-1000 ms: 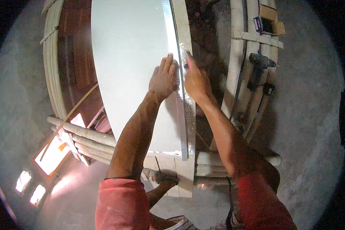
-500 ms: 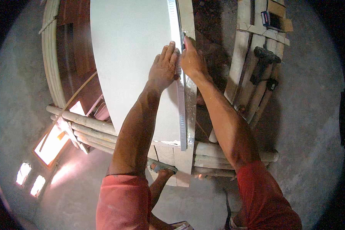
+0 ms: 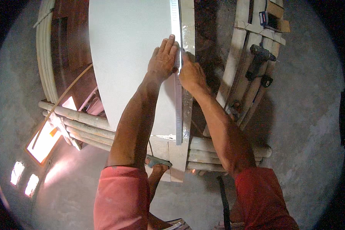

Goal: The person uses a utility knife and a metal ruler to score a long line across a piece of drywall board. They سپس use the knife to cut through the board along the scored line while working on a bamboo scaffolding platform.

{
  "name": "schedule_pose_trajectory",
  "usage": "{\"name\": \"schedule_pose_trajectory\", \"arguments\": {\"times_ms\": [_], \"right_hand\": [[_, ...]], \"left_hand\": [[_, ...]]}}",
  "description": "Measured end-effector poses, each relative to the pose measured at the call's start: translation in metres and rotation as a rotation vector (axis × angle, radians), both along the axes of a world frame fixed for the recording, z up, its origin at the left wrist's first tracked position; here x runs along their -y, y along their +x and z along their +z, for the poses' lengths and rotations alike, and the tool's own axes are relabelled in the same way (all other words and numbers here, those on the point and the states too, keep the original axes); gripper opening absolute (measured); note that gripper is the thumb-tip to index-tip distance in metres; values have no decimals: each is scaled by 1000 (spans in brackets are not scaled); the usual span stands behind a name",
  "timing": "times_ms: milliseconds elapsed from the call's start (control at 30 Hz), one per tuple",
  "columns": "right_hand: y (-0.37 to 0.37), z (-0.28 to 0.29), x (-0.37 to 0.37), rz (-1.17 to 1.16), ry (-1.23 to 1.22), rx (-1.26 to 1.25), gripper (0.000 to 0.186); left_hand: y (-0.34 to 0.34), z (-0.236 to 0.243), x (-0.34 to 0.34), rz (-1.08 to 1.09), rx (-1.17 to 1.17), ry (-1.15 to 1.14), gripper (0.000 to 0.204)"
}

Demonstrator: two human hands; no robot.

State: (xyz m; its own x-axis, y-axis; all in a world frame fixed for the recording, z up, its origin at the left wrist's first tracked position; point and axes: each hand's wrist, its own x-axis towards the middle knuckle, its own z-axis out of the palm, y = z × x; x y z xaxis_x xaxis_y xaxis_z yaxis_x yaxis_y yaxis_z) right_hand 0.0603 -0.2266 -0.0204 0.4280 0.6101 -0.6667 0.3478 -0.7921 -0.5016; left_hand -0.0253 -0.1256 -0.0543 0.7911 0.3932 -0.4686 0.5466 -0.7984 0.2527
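Head view: looking down, I see a white sheet (image 3: 126,57) lying on a pale bench (image 3: 177,168), filling the space from 12 o'clock down past 9. Along its right side a long metal ruler (image 3: 178,111) runs from 12 to 6 o'clock. Near 12, my left hand (image 3: 164,57) lies flat, fingers straight and together, against the ruler. Near 1, my right hand (image 3: 193,76) is curled just beside the ruler's right edge; I cannot tell what it grips, if anything. A drill (image 3: 258,59) rests at 2 o'clock. The step seems to be working along that edge; the next move calls for firm left-hand pressure and right fingers following the ruler.
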Motion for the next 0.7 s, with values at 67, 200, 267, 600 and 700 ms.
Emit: {"name": "schedule_pose_trajectory", "arguments": {"times_ms": [67,200,267,600,700], "right_hand": [[-14,7,20,0,-59,-20,53],[-25,32,65,-3,-121,-113,52],[-16,38,72,-81,-119,-170,51],[40,-46,-39,-233,400,56,47],[37,-51,-37,-182,347,18,47]], "left_hand": [[0,3,0,9,-26,-33,103],[-1,2,-1,-2,-9,-20,103],[-2,-1,0,7,17,-24,104],[-3,-1,2,7,46,-10,106],[-3,-3,1,-8,45,-14,106]]}}
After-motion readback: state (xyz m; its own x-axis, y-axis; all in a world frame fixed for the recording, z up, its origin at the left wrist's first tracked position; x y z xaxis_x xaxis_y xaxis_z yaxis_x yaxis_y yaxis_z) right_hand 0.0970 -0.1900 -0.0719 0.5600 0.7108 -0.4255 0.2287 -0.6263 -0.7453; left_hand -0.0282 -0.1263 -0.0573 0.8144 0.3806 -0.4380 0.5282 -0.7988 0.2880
